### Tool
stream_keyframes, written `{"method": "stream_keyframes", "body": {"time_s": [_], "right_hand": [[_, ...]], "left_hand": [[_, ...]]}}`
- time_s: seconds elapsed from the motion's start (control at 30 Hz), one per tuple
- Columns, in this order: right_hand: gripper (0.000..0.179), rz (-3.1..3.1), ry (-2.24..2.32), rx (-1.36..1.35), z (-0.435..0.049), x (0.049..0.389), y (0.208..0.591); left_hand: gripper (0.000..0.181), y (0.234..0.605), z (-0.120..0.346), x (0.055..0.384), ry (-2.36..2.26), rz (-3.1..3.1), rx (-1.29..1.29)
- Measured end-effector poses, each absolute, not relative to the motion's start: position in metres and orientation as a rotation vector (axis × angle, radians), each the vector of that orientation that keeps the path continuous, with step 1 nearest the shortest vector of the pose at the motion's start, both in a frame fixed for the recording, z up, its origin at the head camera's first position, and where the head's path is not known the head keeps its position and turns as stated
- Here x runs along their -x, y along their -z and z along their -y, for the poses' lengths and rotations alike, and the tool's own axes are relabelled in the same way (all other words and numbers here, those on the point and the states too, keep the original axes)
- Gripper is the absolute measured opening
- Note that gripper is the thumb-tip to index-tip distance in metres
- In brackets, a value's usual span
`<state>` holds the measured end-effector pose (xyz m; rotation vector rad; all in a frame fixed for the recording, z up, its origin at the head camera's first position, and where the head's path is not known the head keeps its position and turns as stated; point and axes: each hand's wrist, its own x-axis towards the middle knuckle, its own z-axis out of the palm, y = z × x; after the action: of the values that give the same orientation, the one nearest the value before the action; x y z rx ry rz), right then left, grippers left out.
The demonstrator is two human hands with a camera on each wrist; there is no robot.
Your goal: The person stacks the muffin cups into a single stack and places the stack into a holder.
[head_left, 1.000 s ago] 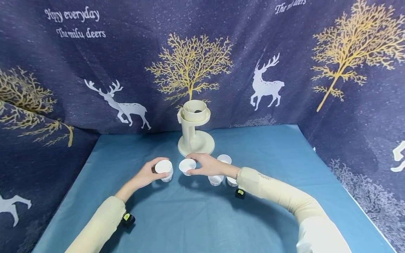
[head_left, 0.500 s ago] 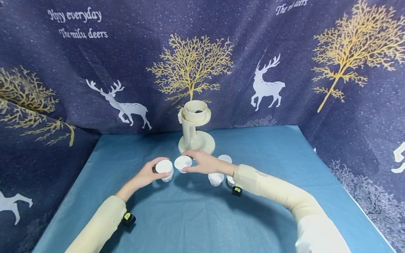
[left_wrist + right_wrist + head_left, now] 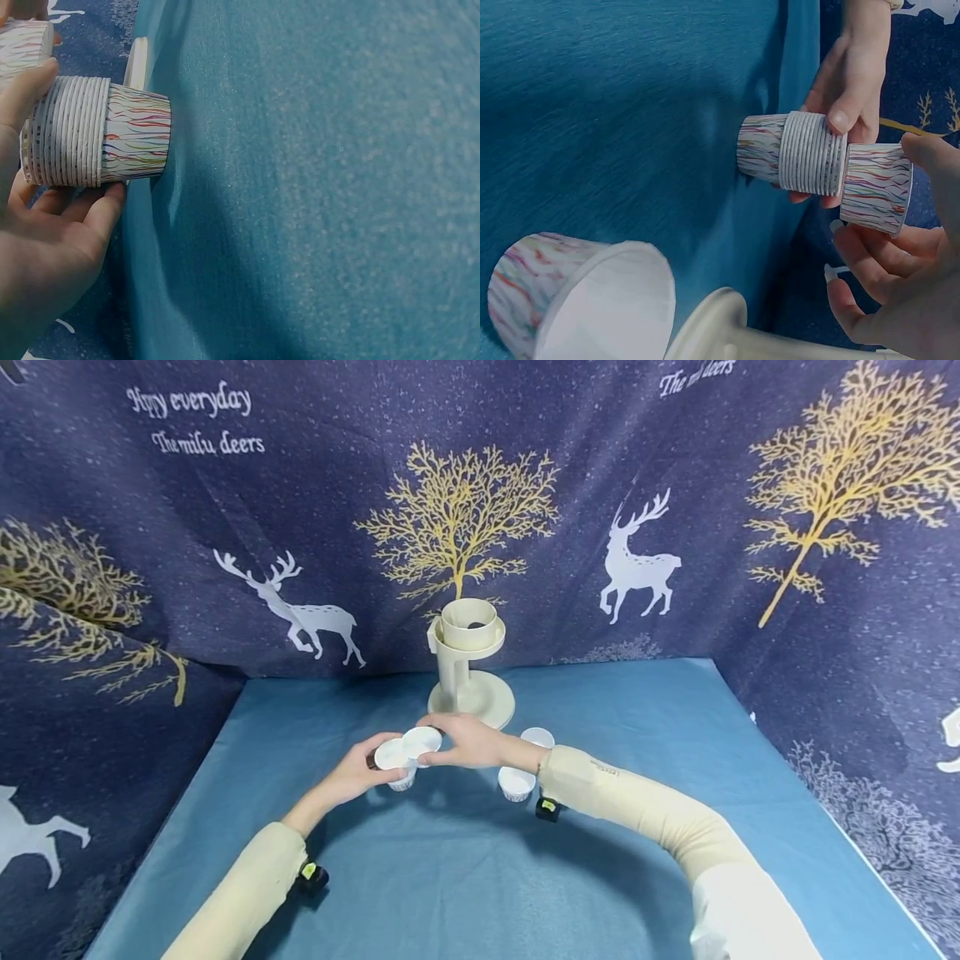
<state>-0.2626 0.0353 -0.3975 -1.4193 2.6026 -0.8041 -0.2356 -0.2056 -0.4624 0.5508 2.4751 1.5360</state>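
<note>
My left hand (image 3: 352, 777) grips a stack of nested paper cups (image 3: 135, 135), white with thin coloured wavy lines, its many rims packed together. The fingers curl round the rims, and the stack stands upright over the cloth. With my right hand (image 3: 471, 741) I hold one more paper cup (image 3: 877, 184) of the same pattern by its rim, thumb on one side and fingers on the other. In the right wrist view the base of this cup is right at the open end of the stack. From the head camera the two rims overlap.
Two loose paper cups, a nearer one (image 3: 516, 785) and a farther one (image 3: 537, 739), stand upright by my right wrist. Behind the hands rises a cream stand (image 3: 480, 693) with a round base and a ring-shaped top. Blue cloth (image 3: 450, 877) covers the table; a patterned curtain hangs behind.
My right hand has carried its cup leftward and slightly away from me, from beside the stack to its mouth. The left hand keeps its grip on the stack, nearly still.
</note>
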Motion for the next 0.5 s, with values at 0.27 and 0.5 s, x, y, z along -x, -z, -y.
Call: {"method": "stream_keyframes", "body": {"time_s": [0.27, 0.5], "right_hand": [[0.046, -2.602, 0.776, 1.444, -0.021, 0.264, 0.397], [0.046, -2.626, 0.732, 1.457, -0.010, 0.264, 0.397]], "left_hand": [[0.058, 0.462, 0.206, 0.236, -1.542, -2.464, -0.542], [0.057, 0.463, 0.207, 0.236, -1.565, -2.433, -0.561]]}}
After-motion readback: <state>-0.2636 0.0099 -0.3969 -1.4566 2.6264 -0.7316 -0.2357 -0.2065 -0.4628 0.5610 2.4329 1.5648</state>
